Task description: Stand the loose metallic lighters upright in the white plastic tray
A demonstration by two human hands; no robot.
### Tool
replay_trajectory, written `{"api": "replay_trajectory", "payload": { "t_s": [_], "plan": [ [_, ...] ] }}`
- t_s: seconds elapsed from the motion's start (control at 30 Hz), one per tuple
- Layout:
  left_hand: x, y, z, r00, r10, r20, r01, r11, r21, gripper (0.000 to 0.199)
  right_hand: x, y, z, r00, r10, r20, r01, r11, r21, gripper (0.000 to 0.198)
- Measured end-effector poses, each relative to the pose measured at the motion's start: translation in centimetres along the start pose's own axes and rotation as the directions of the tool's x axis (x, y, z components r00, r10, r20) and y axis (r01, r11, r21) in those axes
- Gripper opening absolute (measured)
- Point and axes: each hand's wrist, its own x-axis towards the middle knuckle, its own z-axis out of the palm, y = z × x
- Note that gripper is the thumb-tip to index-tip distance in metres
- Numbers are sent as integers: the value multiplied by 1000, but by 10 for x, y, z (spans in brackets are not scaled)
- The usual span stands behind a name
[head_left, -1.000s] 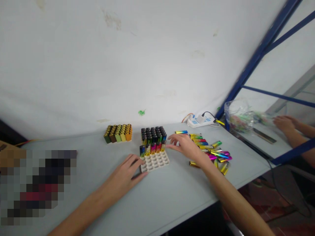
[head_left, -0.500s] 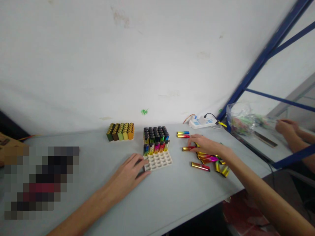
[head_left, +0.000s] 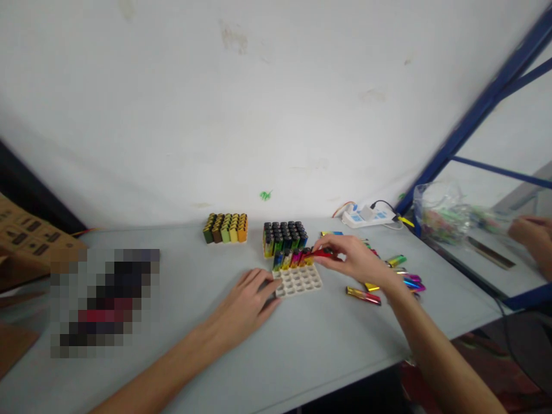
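My left hand (head_left: 254,294) grips the left edge of a white tray (head_left: 299,283) with rows of slots. Across the tray's far row stand several upright lighters (head_left: 294,259) in blue, yellow, pink and red. My right hand (head_left: 351,259) pinches a red lighter (head_left: 321,253), tilted nearly flat, just above the right end of that row. Its fingers partly cover the lighter. To the right, several loose shiny lighters lie on the table, among them a gold-and-red lighter (head_left: 363,295) and a green-and-yellow lighter (head_left: 395,261).
Behind the tray stands a block of black-topped lighters (head_left: 284,234); left of it, a block of green, brown and orange lighters (head_left: 226,228). A power strip (head_left: 368,216) sits by the wall. A blue metal frame (head_left: 457,138) bounds the right; beyond it is another person's hand (head_left: 530,233).
My right hand has moved left from the loose lighters to the tray, carrying a red lighter. My left hand stays at the tray's edge. The whole view has shifted slightly.
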Motion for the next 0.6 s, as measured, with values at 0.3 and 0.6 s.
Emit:
{"api": "replay_trajectory", "payload": {
  "t_s": [0.3, 0.6],
  "plan": [
    [-2, 3, -4, 999, -1, 38, 1, 1000, 1, 36, 23, -14, 50, 995, -96, 27, 97, 993, -66, 16],
    [-1, 7, -6, 998, 58, 29, -60, 995, 79, 21, 13, -4, 72, 986, -166, -14, 164, 983, -82, 27]
  ]
}}
